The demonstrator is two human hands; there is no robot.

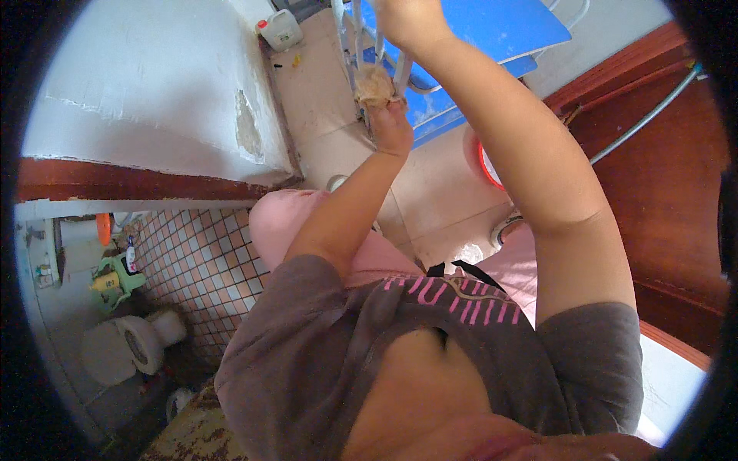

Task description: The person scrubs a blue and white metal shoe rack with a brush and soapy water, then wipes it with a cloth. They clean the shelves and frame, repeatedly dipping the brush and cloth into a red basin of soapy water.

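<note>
My left hand grips a tan, fibrous scrubbing wad, perhaps loofah. The wad is up against the white metal tubes of a piece of furniture with blue panels. Whitish smears mark the blue surface. Over the same frame reaches my right hand, cut off by the top edge of the picture. Its fingers are out of sight, so what it holds cannot be made out.
A white plastic jug with a red cap stands by the wall. My right forearm partly hides a red-rimmed basin. A pale hose crosses the brown door. At left, a tiled room holds a toilet and a green stool.
</note>
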